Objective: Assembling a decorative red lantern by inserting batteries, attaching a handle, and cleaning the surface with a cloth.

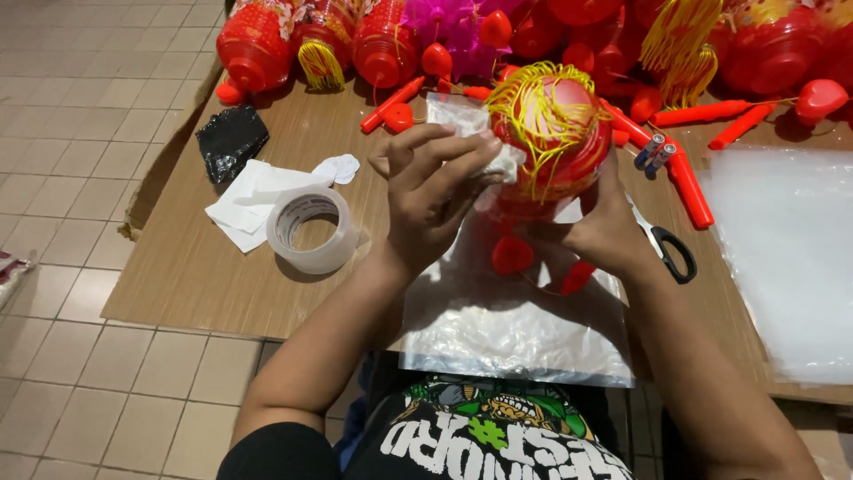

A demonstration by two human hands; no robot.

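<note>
- Red lantern [553,142] with yellow tassel strands, held above clear plastic bag [498,311] on the cardboard sheet [195,258].
- Left hand [435,191] fingers curled on bag edge at lantern's left side.
- Right hand [609,227] cups lantern from below-right.
- Tape roll [311,229] left of hands; scissors [671,249] just right.
- More red lanterns [382,44] along far edge.

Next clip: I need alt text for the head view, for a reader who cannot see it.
A person's left hand and right hand hold a red lantern with yellow tassels over a clear plastic bag on a brown mat. A tape roll lies to the left, scissors to the right, and more red lanterns behind.
</note>
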